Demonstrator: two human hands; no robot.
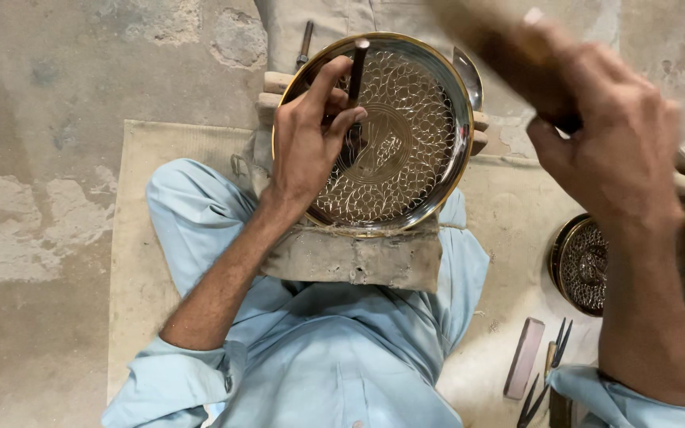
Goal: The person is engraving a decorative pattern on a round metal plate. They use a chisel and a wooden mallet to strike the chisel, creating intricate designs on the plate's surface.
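The left hand (311, 135) is seen clamped around a dark punch (357, 71), which is held nearly upright with its tip hidden behind the fingers, near the middle of the plate (430, 158). The brass plate, chased all over with a scale pattern, is propped on a grey pad (358, 257) across the lap. The right hand (612, 150) is raised to the right, above the plate, closed around a wooden handle (501, 47), blurred. A second plate (580, 265) is seen lying on the mat (509, 214) to the right, with a flat bar (523, 358) and slim tools (558, 349) just beside it.
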